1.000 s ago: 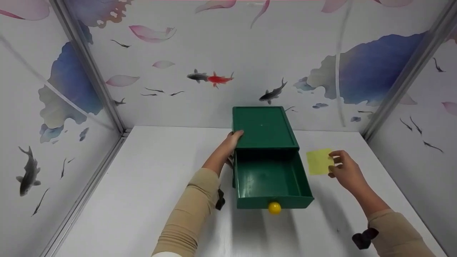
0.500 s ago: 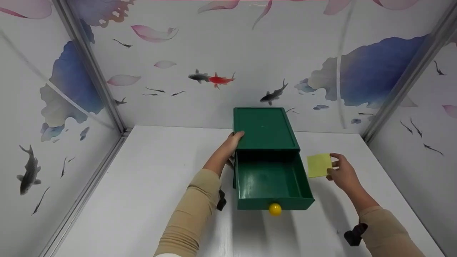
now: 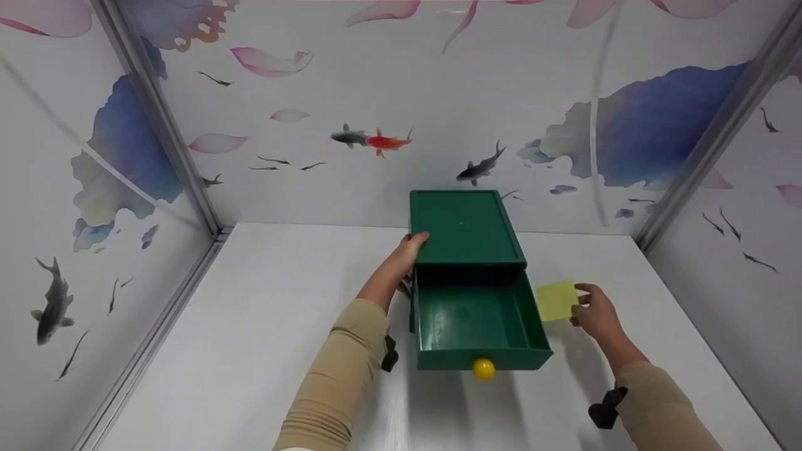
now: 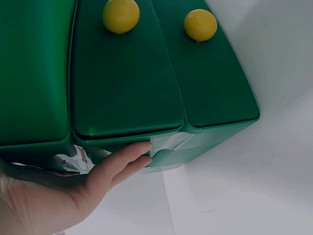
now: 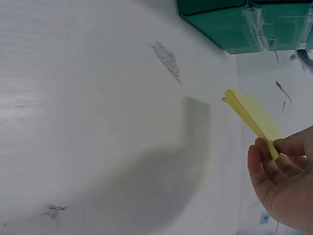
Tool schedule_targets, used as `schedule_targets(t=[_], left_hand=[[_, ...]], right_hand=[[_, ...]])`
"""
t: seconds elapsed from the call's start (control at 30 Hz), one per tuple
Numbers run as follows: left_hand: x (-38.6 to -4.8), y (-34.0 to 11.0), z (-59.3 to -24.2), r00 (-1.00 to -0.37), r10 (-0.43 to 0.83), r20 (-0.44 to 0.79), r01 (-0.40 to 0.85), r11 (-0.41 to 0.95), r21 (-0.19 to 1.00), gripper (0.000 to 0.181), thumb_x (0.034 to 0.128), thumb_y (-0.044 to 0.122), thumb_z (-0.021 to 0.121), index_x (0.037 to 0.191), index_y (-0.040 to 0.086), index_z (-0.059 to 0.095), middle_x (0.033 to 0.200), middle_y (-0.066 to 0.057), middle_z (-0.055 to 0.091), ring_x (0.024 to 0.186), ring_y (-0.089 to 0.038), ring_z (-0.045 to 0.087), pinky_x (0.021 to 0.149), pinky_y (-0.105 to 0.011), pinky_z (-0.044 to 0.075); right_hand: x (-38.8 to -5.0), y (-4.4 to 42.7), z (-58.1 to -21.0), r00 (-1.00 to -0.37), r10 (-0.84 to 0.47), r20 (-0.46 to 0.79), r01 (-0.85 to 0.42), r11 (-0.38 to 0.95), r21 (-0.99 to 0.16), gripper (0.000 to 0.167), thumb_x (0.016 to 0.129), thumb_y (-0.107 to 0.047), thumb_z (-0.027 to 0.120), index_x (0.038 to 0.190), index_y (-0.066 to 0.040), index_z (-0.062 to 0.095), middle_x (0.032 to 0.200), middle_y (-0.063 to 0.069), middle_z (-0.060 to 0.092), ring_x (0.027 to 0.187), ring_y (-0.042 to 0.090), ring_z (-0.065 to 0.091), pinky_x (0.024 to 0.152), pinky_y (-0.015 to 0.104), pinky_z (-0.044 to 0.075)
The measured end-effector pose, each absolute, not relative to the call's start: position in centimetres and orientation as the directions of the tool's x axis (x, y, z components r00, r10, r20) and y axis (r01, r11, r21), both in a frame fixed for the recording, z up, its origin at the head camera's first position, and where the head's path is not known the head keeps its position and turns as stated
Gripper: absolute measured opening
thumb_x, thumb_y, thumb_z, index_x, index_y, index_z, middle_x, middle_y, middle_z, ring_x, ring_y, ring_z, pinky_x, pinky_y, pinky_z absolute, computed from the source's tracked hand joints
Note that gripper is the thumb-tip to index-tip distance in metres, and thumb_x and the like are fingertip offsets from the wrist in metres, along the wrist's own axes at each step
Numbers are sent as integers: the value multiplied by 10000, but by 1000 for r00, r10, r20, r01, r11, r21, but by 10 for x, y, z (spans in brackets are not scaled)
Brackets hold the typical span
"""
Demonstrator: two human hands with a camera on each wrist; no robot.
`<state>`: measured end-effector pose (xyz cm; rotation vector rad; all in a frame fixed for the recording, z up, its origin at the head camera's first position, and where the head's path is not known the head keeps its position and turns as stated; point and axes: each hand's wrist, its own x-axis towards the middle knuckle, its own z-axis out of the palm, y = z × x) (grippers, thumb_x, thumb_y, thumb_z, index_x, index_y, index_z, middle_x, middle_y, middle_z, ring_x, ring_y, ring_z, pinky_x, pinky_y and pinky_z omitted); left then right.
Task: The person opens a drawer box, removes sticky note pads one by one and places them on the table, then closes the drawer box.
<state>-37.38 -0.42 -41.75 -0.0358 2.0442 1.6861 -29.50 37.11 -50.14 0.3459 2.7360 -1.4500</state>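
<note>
- While the left hand (image 3: 406, 252) rests on the green cabinet (image 3: 467, 225), the right hand (image 3: 598, 312) holds a yellow pad (image 3: 556, 302).
- Left hand: thumb over the left edge of the cabinet top, fingers laid fairly straight against its left side (two fingers show in the left wrist view, beside clear tape (image 4: 178, 141)).
- Right hand: thumb and fingertips brought together on the right end of the pad, a pinch; remaining fingers partly bent.
- Pad: just right of the drawer (image 3: 473, 319), raised above the white table (image 3: 282, 269), on which a shadow falls. Layers spread slightly at its free end. Contact with the drawer wall: cannot tell.
- Drawer: uppermost, stands out from the cabinet toward the near side; yellow knob (image 3: 483, 369) at mid-front.
- Lower drawers (image 4: 129, 78): two seen from the left wrist, seated in the cabinet, each with its own yellow knob.
- Cabinet: stands right of centre, its far end near the far wall (image 3: 282, 200), which bears painted fish (image 3: 388, 143).
- Tan sleeves (image 3: 348, 357) reach in from the near side, left and right.
</note>
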Motion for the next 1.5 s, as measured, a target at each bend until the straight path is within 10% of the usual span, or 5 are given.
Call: schedule_targets(t=[0.57, 1.5], left_hand=[[-373, -3, -419, -888, 267, -375, -318, 235, 919, 829, 930, 617, 404, 1586, 263, 42, 1533, -271, 205, 1293, -579, 307, 946, -706, 352], [-373, -5, -419, -890, 259, -375, -316, 241, 918, 854, 916, 649, 401, 1586, 271, 31, 1529, -273, 218, 1280, -562, 335, 927, -693, 378]], right_hand=[[-300, 381, -530, -958, 227, -173, 271, 532, -802, 522, 937, 36, 418, 1419, 178, 278, 1231, 364, 446, 802, 200, 613, 684, 291, 530], [-274, 395, -507, -979, 102, -177, 196, 705, -681, 505, 1016, -196, 441, 1375, 155, 389, 1316, 386, 450, 1146, 482, 505, 891, 532, 465]])
